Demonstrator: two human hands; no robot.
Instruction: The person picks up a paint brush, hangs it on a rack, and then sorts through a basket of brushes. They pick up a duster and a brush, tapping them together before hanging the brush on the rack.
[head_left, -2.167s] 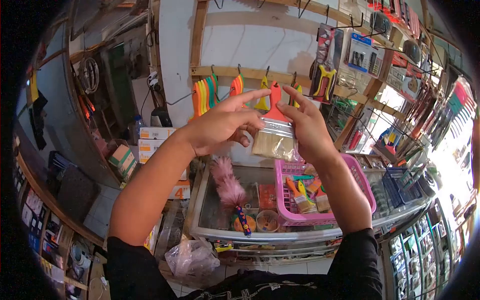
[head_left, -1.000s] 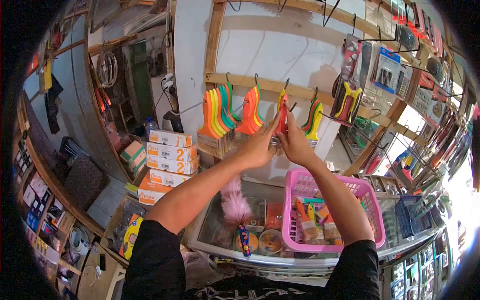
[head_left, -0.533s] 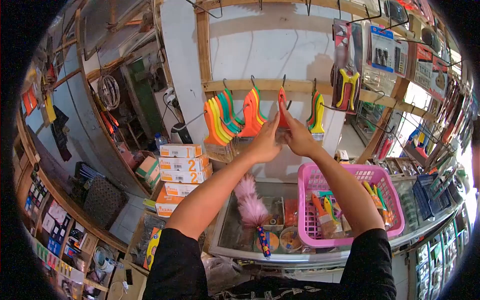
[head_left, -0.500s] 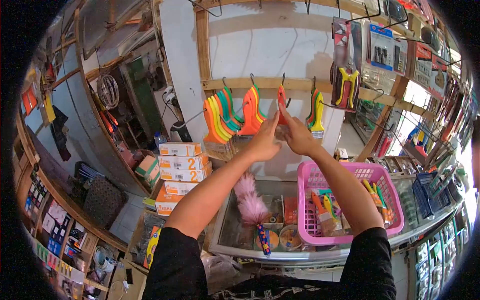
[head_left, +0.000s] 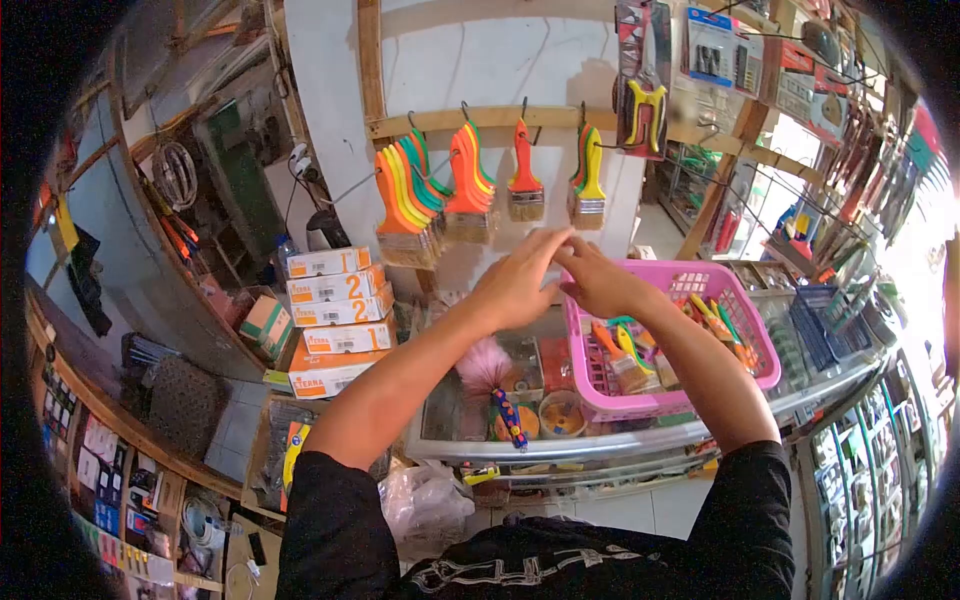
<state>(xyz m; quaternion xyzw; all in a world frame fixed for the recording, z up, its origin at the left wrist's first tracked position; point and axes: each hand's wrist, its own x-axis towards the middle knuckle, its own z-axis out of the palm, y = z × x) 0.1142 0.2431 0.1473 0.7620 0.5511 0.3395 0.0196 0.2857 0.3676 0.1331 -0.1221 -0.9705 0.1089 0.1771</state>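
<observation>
My left hand (head_left: 515, 287) and my right hand (head_left: 605, 282) meet at the fingertips in front of the white wall, fingers stretched out and nothing visible in them. Just above them, a red paintbrush (head_left: 524, 172) hangs from a hook on the wooden rail (head_left: 480, 119). To its left hang orange brushes (head_left: 465, 180) and a longer row of orange, yellow and green ones (head_left: 395, 200); to its right is a yellow brush (head_left: 591, 175) with others behind. My right forearm crosses over the pink basket (head_left: 590, 405), which holds several brushes (head_left: 628, 357).
Stacked brush boxes (head_left: 333, 313) stand left of the glass counter (head_left: 450, 448). A pink duster (head_left: 485, 365) lies on the counter, beside round containers under or on the glass. Packaged tools (head_left: 712, 48) hang at the upper right. A blue wire tray (head_left: 832, 325) is at the right.
Both hands have dropped from the red brush to below it, leaving that brush fully visible on its hook. The camera view has shifted, so the scene appears higher and further left.
</observation>
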